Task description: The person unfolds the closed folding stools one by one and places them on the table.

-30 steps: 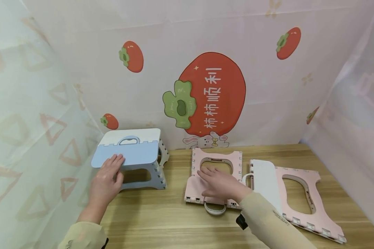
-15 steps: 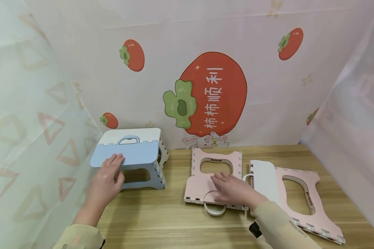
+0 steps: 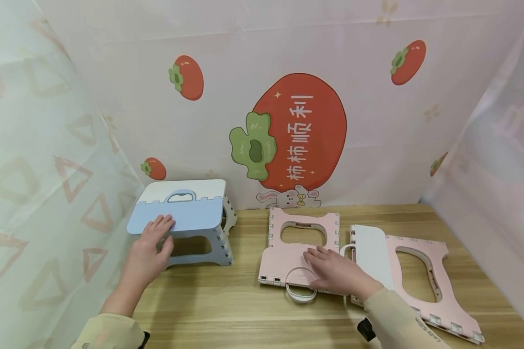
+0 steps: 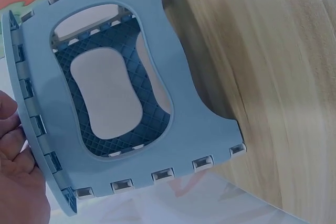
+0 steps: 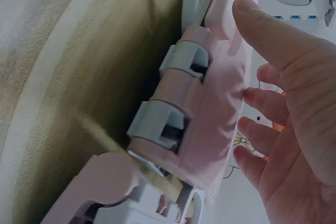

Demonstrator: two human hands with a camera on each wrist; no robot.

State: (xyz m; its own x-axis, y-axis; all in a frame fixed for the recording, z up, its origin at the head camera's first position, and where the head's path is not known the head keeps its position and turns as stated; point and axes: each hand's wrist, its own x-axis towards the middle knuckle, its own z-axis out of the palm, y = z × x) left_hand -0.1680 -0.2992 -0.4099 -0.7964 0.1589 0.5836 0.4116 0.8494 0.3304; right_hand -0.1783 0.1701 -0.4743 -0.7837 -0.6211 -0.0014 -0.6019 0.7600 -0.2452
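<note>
An upright folding stool (image 3: 188,216) with a blue-and-white top and a blue handle stands at the back left. My left hand (image 3: 149,249) rests on its top near the front edge, fingers extended. From the left wrist view, its blue leg panel (image 4: 202,137) has an oval opening that shows the ribbed underside. Flat on the table lies a folded pink stool (image 3: 279,261), its pale handle (image 3: 301,295) toward me. Over its right part lies my right hand (image 3: 340,274), fingers loosely extended and gripping nothing. The right wrist view shows the fingertips close to the pink top (image 5: 215,108); contact is unclear.
Right of the middle, another folded stool lies flat, with a white top (image 3: 372,252) and pink legs (image 3: 451,286). Its handle is beside the middle stool. Printed cloth (image 3: 375,121) walls the wooden table (image 3: 227,315) at back and sides.
My right hand has slid right across the middle pink stool, uncovering its opening and more of its top. The left hand stays on the blue stool. The stools have not visibly moved.
</note>
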